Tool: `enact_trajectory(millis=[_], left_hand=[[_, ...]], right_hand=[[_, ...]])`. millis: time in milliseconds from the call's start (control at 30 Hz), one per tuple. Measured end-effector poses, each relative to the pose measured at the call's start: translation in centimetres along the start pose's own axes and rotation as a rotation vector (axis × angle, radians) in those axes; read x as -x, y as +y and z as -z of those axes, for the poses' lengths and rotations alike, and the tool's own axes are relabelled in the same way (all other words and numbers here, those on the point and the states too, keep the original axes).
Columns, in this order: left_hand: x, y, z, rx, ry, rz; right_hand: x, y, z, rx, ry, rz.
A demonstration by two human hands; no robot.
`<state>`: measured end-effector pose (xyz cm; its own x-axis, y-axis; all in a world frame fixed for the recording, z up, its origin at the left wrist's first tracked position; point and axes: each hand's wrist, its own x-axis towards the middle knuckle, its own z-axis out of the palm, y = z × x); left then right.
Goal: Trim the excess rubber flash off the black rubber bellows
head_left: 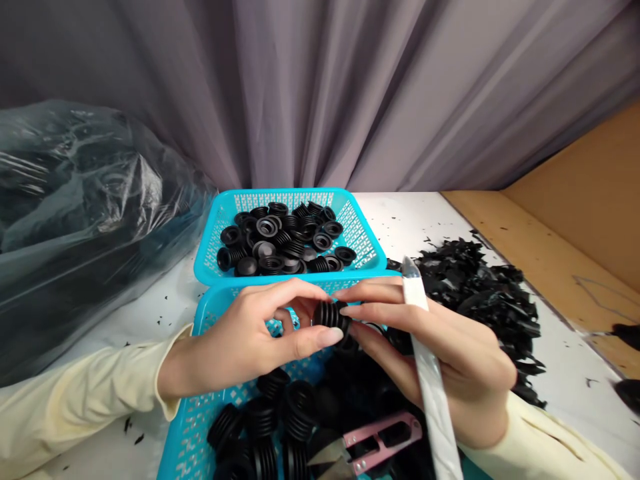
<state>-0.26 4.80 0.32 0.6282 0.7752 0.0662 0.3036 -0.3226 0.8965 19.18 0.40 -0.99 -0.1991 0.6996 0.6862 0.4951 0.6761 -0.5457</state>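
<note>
Above the near blue basket (173, 437), a black ribbed rubber bellows (327, 312) is pinched between the fingers and thumb of my left hand (250, 333). The fingertips of my right hand (465, 367) close on its right end. Running between my right fingers is a slim tool wrapped in white (431, 387), its bare metal tip pointing up and away. Below the hands, more black bellows (261, 417) fill the near basket. Pink-handled thread snips (383, 441) lie on top of them, blades to the left.
Behind stands a second blue basket (290, 275) holding many black bellows. Black rubber scraps (465, 287) are heaped at the right on the white table (385, 217). A large clear plastic bag (95, 220) bulges at the left. A grey curtain (300, 93) hangs behind.
</note>
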Motion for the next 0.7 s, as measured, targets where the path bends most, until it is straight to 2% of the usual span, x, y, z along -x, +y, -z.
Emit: enact_trajectory(millis=[267,700], left_hand=[[-0.14,0.3,0.01,0.075,0.031,0.02],[0.5,0.54,-0.2,0.044,0.11,-0.099]], right_hand=[[0.19,-0.11,0.02,-0.013,0.027,-0.034],[-0.03,-0.29,0.09,-0.077,0.022,-0.072]])
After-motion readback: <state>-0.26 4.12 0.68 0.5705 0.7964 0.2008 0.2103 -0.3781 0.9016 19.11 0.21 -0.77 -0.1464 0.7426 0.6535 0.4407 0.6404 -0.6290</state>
